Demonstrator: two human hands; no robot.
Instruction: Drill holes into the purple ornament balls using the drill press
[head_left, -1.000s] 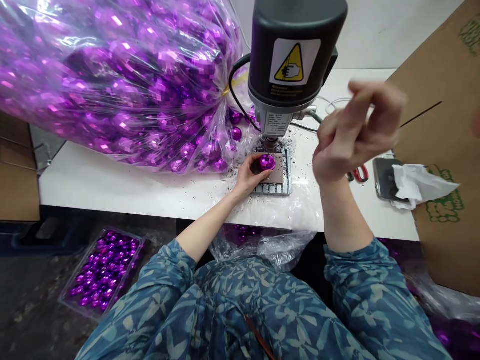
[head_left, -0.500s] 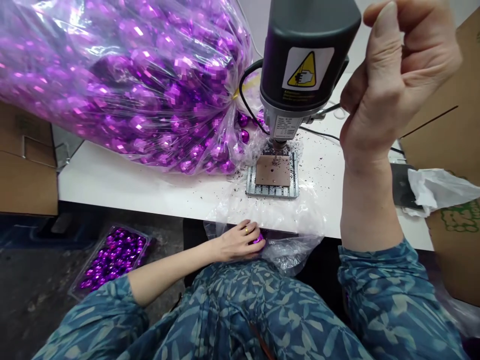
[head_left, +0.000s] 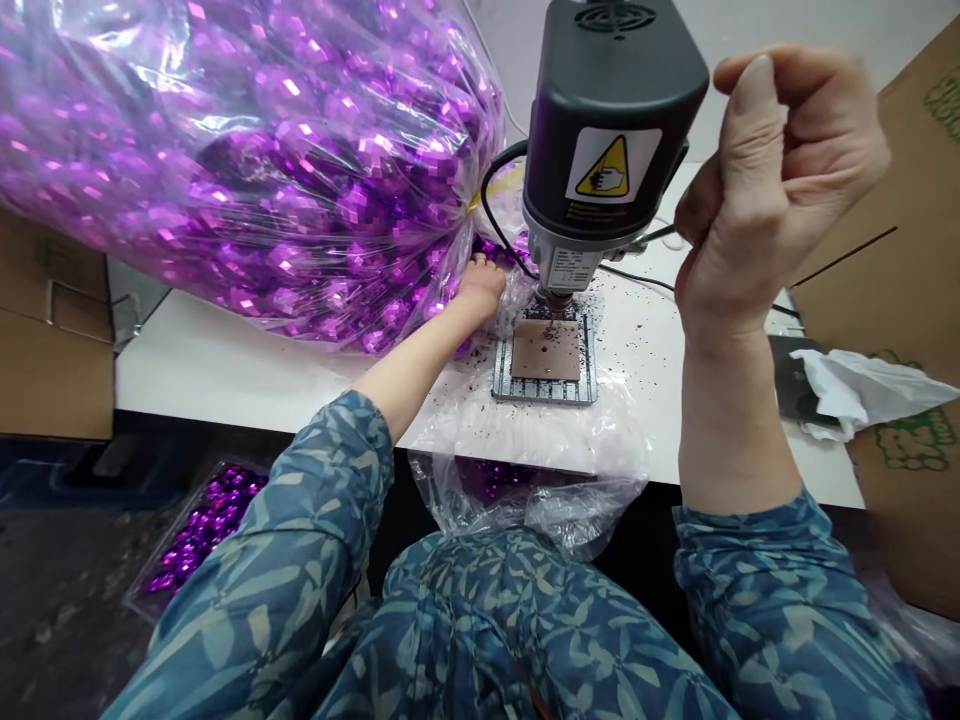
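My right hand is wrapped around the lever of a small bench drill press, beside its dark motor housing. Under the chuck, a brown board with a small hole lies on the slotted metal base. My left hand reaches among the loose purple balls near the neck of a big clear bag packed with shiny faceted purple balls. Its fingertips are hidden, so whether it grips a ball does not show. Purple balls also lie in clear plastic at the table's front edge.
Dark shavings litter the white table around the base. A clear tray of purple balls stands low at left. Cardboard boxes flank the table, with crumpled white plastic at right. A black cable loops beside the drill.
My left hand has left the purple ball at the table's front edge and moved forward to the bag's neck. My right hand stays on the lever; the view has tilted up slightly.
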